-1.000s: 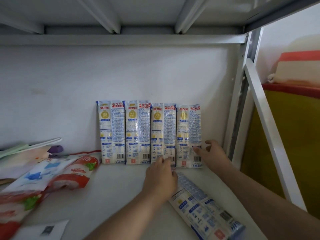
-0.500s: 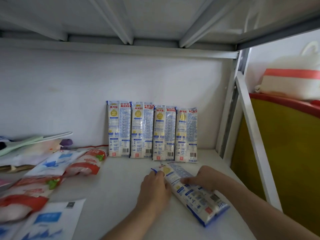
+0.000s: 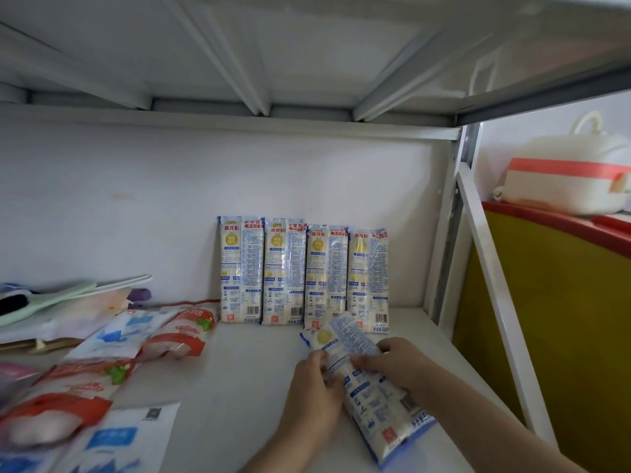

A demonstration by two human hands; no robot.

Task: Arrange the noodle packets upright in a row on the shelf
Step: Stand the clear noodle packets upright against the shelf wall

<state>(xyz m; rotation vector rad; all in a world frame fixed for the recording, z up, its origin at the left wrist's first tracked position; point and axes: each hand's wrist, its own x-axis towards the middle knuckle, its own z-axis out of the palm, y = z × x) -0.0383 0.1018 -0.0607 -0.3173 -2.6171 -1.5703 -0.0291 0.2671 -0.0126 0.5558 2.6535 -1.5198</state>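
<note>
A: Packets (image 3: 302, 271), four of them, are being kept upright in a row against the back wall (image 3: 136, 206) of the shelf (image 3: 239, 387), side by side and touching, barcodes at the bottom.

B: Fifth packet (image 3: 372, 384)?

A: It is being held flat and slanted in front of the row, its top end lying near the bases of the two right-hand upright ones, its bottom end pointed at the shelf's front right. Whether it is being lifted clear of the shelf cannot be told.

B: Hands?

A: It is being gripped by both. The left hand (image 3: 312, 396) is being curled round its left edge, fingers narrow on the wrapper. The right hand (image 3: 396, 363) is being laid over its middle from the right, fingers bent across the top face.

B: Other stuff?

A: Red-and-white pouches (image 3: 177, 336) and blue-and-white bags (image 3: 116, 438) are being left scattered flat on the shelf's left side, well apart from the row. Behind them a pale green handled tool (image 3: 61, 297) is being rested on a stack of flat things; the exact item cannot be told. The white shelf post (image 3: 447, 233) is being seen just right of the row. Beyond it a yellow panel (image 3: 546, 319) with a red top edge is being topped by a white container (image 3: 566, 186) with a red band.
</note>
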